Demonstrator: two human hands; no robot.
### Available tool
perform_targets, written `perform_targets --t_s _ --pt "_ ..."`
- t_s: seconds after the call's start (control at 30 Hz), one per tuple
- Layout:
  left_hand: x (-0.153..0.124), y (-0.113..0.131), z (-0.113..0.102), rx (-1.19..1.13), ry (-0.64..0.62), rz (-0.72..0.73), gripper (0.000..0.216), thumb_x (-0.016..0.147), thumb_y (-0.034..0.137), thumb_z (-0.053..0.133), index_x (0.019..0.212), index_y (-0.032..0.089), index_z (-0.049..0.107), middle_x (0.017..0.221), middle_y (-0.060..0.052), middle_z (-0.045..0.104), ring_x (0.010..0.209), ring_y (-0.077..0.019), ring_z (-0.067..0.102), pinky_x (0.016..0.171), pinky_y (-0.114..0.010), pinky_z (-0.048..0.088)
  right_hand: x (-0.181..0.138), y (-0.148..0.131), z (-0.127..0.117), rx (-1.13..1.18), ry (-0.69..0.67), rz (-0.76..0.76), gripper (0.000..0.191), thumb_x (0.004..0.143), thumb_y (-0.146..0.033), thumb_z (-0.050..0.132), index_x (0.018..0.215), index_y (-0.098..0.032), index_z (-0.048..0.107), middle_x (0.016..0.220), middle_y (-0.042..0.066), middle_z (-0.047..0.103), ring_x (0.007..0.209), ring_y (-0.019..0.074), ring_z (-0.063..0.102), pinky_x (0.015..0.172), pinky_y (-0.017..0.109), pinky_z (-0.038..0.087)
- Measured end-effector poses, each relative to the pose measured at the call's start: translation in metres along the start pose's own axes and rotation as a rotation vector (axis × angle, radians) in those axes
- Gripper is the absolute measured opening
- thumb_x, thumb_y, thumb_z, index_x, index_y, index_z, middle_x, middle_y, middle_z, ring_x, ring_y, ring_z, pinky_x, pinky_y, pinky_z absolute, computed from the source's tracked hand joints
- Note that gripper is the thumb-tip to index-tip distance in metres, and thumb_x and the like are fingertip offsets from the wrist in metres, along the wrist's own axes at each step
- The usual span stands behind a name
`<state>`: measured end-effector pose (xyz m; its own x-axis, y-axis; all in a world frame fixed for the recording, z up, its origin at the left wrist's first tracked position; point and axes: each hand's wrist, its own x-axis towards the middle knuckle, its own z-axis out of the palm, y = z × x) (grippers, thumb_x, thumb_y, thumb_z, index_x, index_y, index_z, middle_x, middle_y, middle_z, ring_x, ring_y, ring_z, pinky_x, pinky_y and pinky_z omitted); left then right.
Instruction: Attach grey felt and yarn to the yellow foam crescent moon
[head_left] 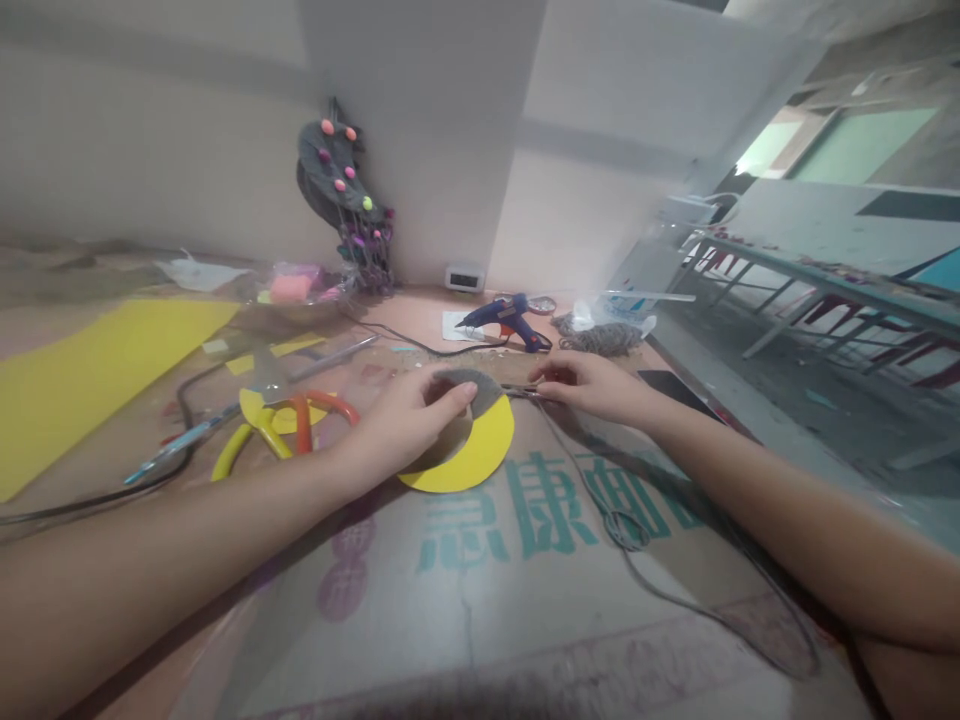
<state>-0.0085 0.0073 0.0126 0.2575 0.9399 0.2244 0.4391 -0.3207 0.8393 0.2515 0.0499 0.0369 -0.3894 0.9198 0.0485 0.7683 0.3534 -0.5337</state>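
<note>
My left hand (405,412) is closed on a curved yellow card piece (480,452), thumb on top, above the printed cardboard. Grey yarn (489,390) covers the upper part of this piece, while its lower part is bare yellow. Just right of it, my right hand (589,390) pinches the grey yarn drawn out from the piece. A loose length of that yarn (626,532) loops down over the cardboard (495,620) towards my right forearm. The fingers of my left hand behind the piece are partly hidden.
A blue glue gun (499,316) rests behind my hands beside a grey yarn bundle (604,338). Orange-handled scissors (304,420), yellow-handled pliers (236,448) and a yellow sheet (97,370) lie left. A grey crescent with pompoms (330,175) leans on the wall.
</note>
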Motion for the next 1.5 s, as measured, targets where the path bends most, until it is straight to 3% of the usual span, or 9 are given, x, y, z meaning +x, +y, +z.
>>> perform_targets --t_s 0.2,0.37,0.57,0.8,0.93,1.03,1.17,1.3,1.5 --pt "0.000 -0.001 0.000 -0.012 -0.010 0.044 0.032 0.089 0.044 0.053 0.100 0.019 0.069 0.089 -0.004 0.073 0.080 -0.0190 0.064 0.076 -0.030 0.049 -0.009 -0.021 0.005 0.048 0.007 -0.070 0.029 0.087 -0.040 0.056 0.101 -0.019 0.069 0.101 0.006 0.072 0.089 0.0199 0.065 0.077 0.031 0.048" --pt "-0.001 0.004 -0.001 -0.094 0.004 0.045 0.029 0.089 0.040 0.053 0.100 0.017 0.066 0.090 -0.004 0.072 0.081 -0.0181 0.064 0.076 -0.029 0.049 -0.025 -0.045 0.015 -0.056 0.008 -0.180 0.025 0.088 -0.039 0.057 0.083 -0.018 0.070 0.077 0.003 0.069 0.070 0.0155 0.059 0.063 0.026 0.042" --pt "-0.003 0.006 -0.002 -0.177 0.008 0.065 0.026 0.088 0.042 0.055 0.094 0.018 0.064 0.086 -0.004 0.070 0.081 -0.0186 0.063 0.072 -0.029 0.048 -0.032 -0.049 0.036 0.144 -0.019 -0.222 0.020 0.088 -0.031 0.058 0.074 -0.018 0.065 0.070 0.001 0.066 0.066 0.0134 0.058 0.061 0.025 0.043" --pt "-0.001 -0.001 -0.001 -0.189 0.098 0.010 0.033 0.083 0.050 0.062 0.091 0.019 0.054 0.078 0.001 0.061 0.065 -0.0129 0.057 0.058 -0.024 0.045 -0.035 -0.045 0.043 0.145 0.310 -0.211 0.014 0.086 -0.028 0.058 0.076 -0.019 0.060 0.068 0.000 0.062 0.059 0.0121 0.053 0.055 0.024 0.041" --pt "-0.003 0.000 -0.002 -0.124 0.016 0.036 0.036 0.086 0.054 0.056 0.078 0.018 0.055 0.073 0.002 0.058 0.064 -0.0119 0.054 0.059 -0.023 0.043 -0.035 -0.042 0.043 0.114 0.430 -0.246 0.011 0.084 -0.027 0.059 0.077 -0.020 0.056 0.064 -0.002 0.058 0.055 0.0111 0.049 0.052 0.023 0.039" --pt "-0.004 0.003 -0.003 -0.125 -0.031 0.128 0.035 0.089 0.052 0.053 0.086 0.018 0.062 0.084 -0.001 0.064 0.079 -0.0144 0.058 0.069 -0.023 0.046 -0.035 -0.040 0.044 0.077 0.413 -0.245 0.014 0.084 -0.027 0.059 0.073 -0.020 0.052 0.063 -0.002 0.055 0.056 0.0108 0.048 0.052 0.023 0.038" --pt "-0.004 0.001 -0.002 -0.166 -0.025 0.051 0.038 0.087 0.056 0.053 0.097 0.019 0.061 0.087 -0.002 0.066 0.076 -0.0156 0.060 0.064 -0.024 0.046 -0.036 -0.039 0.046 0.098 0.305 -0.243 0.018 0.085 -0.030 0.057 0.072 -0.021 0.050 0.063 -0.002 0.053 0.057 0.0113 0.047 0.053 0.023 0.038" --pt "-0.005 -0.001 0.000 -0.244 -0.074 0.011 0.036 0.085 0.054 0.057 0.088 0.018 0.058 0.081 -0.001 0.065 0.071 -0.0148 0.060 0.062 -0.025 0.047 -0.036 -0.039 0.049 0.149 0.179 -0.279 0.021 0.087 -0.033 0.056 0.071 -0.020 0.051 0.063 -0.001 0.054 0.057 0.0114 0.048 0.053 0.024 0.039" --pt "-0.004 0.002 0.000 -0.196 -0.096 0.027 0.033 0.089 0.047 0.052 0.074 0.017 0.055 0.065 0.002 0.056 0.057 -0.0108 0.050 0.054 -0.022 0.039 -0.036 -0.042 0.047 0.157 0.134 -0.306 0.024 0.088 -0.034 0.057 0.068 -0.021 0.053 0.063 -0.001 0.056 0.057 0.0119 0.049 0.055 0.024 0.040"
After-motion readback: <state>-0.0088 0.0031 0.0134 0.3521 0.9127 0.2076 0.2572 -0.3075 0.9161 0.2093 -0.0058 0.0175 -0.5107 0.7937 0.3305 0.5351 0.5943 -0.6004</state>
